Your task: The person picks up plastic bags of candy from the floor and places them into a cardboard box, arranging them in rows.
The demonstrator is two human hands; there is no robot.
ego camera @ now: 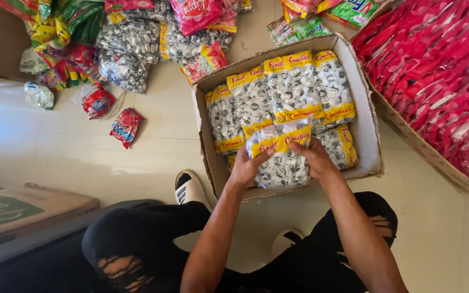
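Both hands hold one clear candy bag (281, 157) with a yellow header strip, filled with black-and-white wrapped sweets, over the near end of an open cardboard box (366, 130) on the pale tiled floor (61, 146). The left hand (247, 167) has its grip closed on the bag's left edge, thumb on the yellow strip; the right hand (316, 157) grips the right edge, fingers curled on top. Inside the box, more such bags (294, 87) lie in overlapping rows beyond the held bag. Right of the box stands a second carton of red packets (441, 81). Left of the box, two small red packs (112, 114) lie loose on the floor.
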